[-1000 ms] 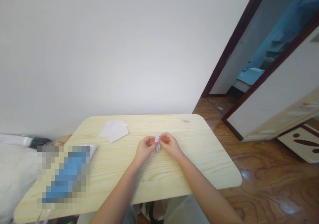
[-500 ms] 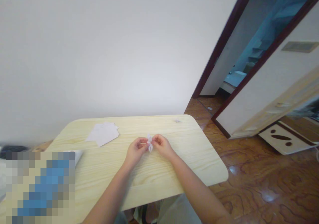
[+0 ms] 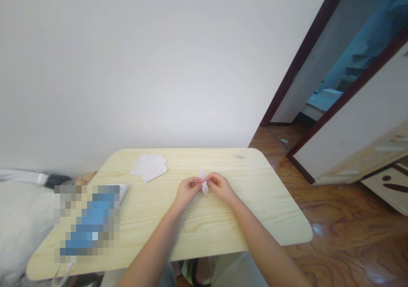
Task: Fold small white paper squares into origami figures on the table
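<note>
Between my two hands, just above the pale wooden table (image 3: 178, 240), is a small folded white paper piece (image 3: 204, 186) with pointed tips showing above and below the fingers. My left hand (image 3: 190, 190) pinches its left side between thumb and fingers. From the other side, my right hand (image 3: 220, 186) pinches it too, the fingertips of both hands almost meeting. The fingers cover the middle of the folded paper, so its exact shape cannot be made out.
Several white paper sheets (image 3: 149, 167) lie loosely stacked at the back left of the table. A tiny white folded paper (image 3: 240, 156) sits near the back right corner. At the left, a blurred-out blue item (image 3: 91, 221) rests on the tabletop. A white wall (image 3: 178, 66) stands behind.
The head view has turned left, so the table and hands appear farther right. Both hands still pinch the folded paper, with little visible change in the grip.
</note>
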The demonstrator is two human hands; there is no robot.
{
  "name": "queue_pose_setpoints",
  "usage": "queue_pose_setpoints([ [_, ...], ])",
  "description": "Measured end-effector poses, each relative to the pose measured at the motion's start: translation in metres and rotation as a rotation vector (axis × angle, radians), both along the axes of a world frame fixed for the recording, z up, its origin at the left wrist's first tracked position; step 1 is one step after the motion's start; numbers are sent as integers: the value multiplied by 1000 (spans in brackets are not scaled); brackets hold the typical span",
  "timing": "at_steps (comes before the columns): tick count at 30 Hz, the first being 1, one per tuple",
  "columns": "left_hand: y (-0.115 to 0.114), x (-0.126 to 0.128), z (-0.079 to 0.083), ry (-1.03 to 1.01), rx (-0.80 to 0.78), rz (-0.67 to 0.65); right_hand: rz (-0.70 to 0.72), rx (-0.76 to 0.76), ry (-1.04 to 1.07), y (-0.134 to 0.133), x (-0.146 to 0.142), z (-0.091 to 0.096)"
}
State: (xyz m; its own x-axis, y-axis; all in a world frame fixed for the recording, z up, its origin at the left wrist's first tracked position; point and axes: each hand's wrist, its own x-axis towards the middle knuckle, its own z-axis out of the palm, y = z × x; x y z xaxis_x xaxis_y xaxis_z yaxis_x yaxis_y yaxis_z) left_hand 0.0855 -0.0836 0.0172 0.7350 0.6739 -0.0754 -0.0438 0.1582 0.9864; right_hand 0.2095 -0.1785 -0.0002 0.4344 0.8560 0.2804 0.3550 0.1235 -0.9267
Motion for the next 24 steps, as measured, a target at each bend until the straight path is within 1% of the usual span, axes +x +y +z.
queue_pose_setpoints([
  [6,0,-1,6,24,22,-10,-7,37,-55,-2,0,3],
  [10,-1,-1,5,28,10,-10,-18,25,-85,-4,-1,8],
  [13,-1,0,2,7,-3,-21,-11,30,42,-3,-5,10],
  [15,-1,0,-1,-18,16,-12,-4,45,172,-2,-7,10],
  [17,-1,1,-2,-53,46,1,-3,40,243,-1,-8,8],
  [20,-1,1,-3,-87,84,5,-31,-14,192,0,-8,6],
  [24,-1,1,-3,-79,114,5,-83,-53,110,-2,-7,8],
])
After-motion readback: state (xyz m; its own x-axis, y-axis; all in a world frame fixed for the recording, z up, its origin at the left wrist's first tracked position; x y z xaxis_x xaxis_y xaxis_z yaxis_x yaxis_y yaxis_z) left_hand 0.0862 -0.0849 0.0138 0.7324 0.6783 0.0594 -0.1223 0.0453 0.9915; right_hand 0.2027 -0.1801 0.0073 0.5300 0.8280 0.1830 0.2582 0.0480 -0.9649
